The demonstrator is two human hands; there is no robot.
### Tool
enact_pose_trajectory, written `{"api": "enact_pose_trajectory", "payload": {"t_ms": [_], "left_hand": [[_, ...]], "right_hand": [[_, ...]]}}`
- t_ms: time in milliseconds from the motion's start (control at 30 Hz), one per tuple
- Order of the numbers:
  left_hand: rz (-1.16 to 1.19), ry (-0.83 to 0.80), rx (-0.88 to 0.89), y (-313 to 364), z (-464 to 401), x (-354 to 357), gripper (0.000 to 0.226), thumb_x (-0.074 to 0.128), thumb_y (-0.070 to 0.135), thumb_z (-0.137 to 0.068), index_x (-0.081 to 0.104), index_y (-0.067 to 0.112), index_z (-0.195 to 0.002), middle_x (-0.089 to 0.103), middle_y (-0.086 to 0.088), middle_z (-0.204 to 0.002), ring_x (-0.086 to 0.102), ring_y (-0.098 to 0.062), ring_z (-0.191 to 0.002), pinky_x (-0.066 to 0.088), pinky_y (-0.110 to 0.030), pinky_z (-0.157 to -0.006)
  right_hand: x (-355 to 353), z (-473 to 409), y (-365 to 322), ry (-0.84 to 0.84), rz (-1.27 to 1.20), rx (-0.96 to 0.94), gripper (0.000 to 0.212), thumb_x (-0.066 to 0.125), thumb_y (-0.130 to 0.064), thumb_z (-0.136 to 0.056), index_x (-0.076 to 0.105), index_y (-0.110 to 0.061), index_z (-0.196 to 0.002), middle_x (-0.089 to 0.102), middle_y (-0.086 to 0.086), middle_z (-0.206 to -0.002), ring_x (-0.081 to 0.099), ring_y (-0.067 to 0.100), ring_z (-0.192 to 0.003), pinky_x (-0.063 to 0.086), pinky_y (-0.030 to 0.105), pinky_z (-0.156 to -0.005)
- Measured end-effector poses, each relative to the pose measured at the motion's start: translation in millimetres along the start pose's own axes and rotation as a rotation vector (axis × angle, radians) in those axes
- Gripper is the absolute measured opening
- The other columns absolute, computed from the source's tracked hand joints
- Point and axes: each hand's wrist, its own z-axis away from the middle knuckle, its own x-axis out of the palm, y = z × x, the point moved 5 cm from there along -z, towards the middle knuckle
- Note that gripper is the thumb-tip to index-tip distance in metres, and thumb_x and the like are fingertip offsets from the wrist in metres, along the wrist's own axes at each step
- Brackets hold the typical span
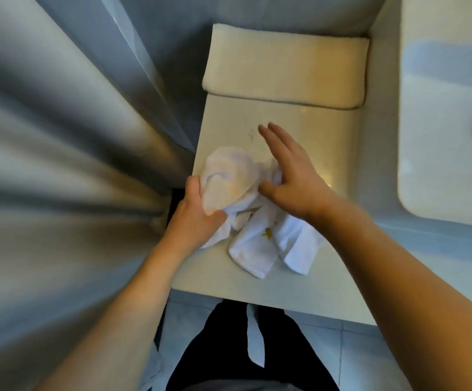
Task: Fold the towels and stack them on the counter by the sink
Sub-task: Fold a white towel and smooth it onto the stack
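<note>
I am watching a crumpled white towel (246, 210) lying on the counter (333, 153) between both hands. My left hand (198, 215) is gripping its bunched left side; my right hand (291, 170) is resting on it, fingers straight. A folded towel (285, 69) is lying behind, beside the sink (440, 108).

Bathroom: sink (440, 170), shower curtain (59, 136)

Crumpled white towel (246, 204) near seemingly folded towel (285, 66).
</note>
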Motion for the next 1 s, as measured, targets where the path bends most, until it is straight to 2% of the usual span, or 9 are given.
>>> {"api": "enact_pose_trajectory", "payload": {"t_ms": [133, 267, 367, 433, 600, 667, 733, 933, 1000], "left_hand": [[0.29, 0.046, 0.101, 15.8, -8.7, -20.7, 0.021, 0.058, 0.014, -0.091, 0.062, 0.035, -0.094, 0.065, 0.016, -0.093, 0.062, 0.009, -0.085, 0.05, -0.013, -0.075], [0.306, 0.102, 0.069, 21.2, -22.3, -45.2, 0.025, 0.057, 0.011, -0.092, 0.053, 0.035, -0.1, 0.061, 0.008, -0.101, 0.061, -0.013, -0.097, 0.051, -0.029, -0.079], [0.049, -0.054, 0.111, 36.6, -28.4, -40.1, 0.017, 0.056, 0.011, -0.09, 0.056, 0.024, -0.101, 0.062, 0.001, -0.097, 0.059, -0.015, -0.089, 0.046, -0.028, -0.069], [-0.042, -0.175, 0.162, 49.7, -25.9, -31.3, 0.016, 0.055, 0.014, -0.091, 0.061, 0.02, -0.104, 0.066, -0.001, -0.096, 0.062, -0.017, -0.091, 0.049, -0.031, -0.074], [0.04, -0.295, 0.147, 67.6, -26.4, -29.5, 0.015, 0.059, 0.015, -0.089, 0.064, 0.023, -0.101, 0.068, 0.0, -0.093, 0.064, -0.017, -0.088, 0.051, -0.034, -0.077], [-0.021, -0.342, 0.096, 67.2, -27.6, -32.3, 0.014, 0.063, 0.021, -0.088, 0.061, 0.019, -0.102, 0.066, -0.004, -0.097, 0.064, -0.021, -0.089, 0.053, -0.039, -0.079], [-0.121, -0.368, -0.011, 59.1, -29.8, -41.2, 0.019, 0.065, 0.029, -0.089, 0.062, 0.018, -0.105, 0.067, -0.004, -0.099, 0.065, -0.02, -0.089, 0.053, -0.037, -0.078], [-0.391, -0.187, -0.152, 29.6, -47.8, -79.1, 0.021, 0.065, 0.029, -0.088, 0.061, 0.015, -0.072, 0.059, -0.008, -0.075, 0.054, -0.023, -0.071, 0.04, -0.032, -0.064], [-0.249, -0.075, -0.178, 17.9, -54.1, -81.6, 0.013, 0.063, 0.023, -0.088, 0.066, 0.017, -0.077, 0.065, -0.01, -0.081, 0.06, -0.027, -0.076, 0.047, -0.036, -0.07]], "right_hand": [[25.4, -24.0, 19.2, -0.41, 0.462, 0.195, 0.064, 0.05, -0.039, -0.092, 0.029, -0.027, -0.15, 0.049, 0.004, -0.144, 0.045, 0.026, -0.13, 0.031, 0.035, -0.104], [39.0, -10.9, 39.5, -0.573, 0.323, 0.377, 0.075, 0.061, -0.054, -0.086, 0.031, -0.026, -0.149, 0.055, 0.005, -0.136, 0.056, 0.022, -0.118, 0.042, 0.033, -0.093], [33.5, -10.9, 30.4, -0.338, -0.232, 0.391, 0.109, 0.078, -0.044, -0.076, 0.005, -0.03, -0.155, 0.037, 0.004, -0.152, 0.042, 0.022, -0.133, 0.037, 0.035, -0.106], [27.0, -13.5, 22.6, -0.23, -0.484, 0.375, 0.107, 0.079, -0.039, -0.077, 0.008, -0.028, -0.156, 0.029, -0.002, -0.156, 0.034, 0.018, -0.138, 0.034, 0.035, -0.111], [10.2, -28.6, 13.6, -0.061, -0.847, 0.346, 0.021, 0.056, -0.017, -0.096, 0.063, -0.015, -0.116, 0.069, 0.0, -0.112, 0.065, 0.01, -0.1, 0.052, 0.026, -0.087], [-0.4, -31.0, 18.5, 0.096, -0.993, 0.373, 0.016, 0.052, -0.015, -0.095, 0.067, -0.014, -0.1, 0.071, 0.004, -0.094, 0.067, 0.016, -0.087, 0.054, 0.031, -0.076], [-10.4, -29.5, 28.0, 0.237, -1.047, 0.478, 0.013, 0.055, -0.022, -0.084, 0.064, -0.014, -0.087, 0.065, 0.002, -0.075, 0.061, 0.017, -0.07, 0.048, 0.03, -0.06], [-33.1, -15.1, 63.0, 0.525, -1.027, 0.749, 0.015, 0.056, -0.024, -0.076, 0.063, -0.017, -0.087, 0.062, 0.005, -0.087, 0.058, 0.025, -0.083, 0.049, 0.039, -0.076], [-42.5, -10.8, 77.2, 0.596, -0.99, 0.781, 0.021, 0.057, -0.021, -0.078, 0.062, -0.012, -0.097, 0.058, 0.007, -0.089, 0.054, 0.025, -0.081, 0.046, 0.038, -0.073]]}}
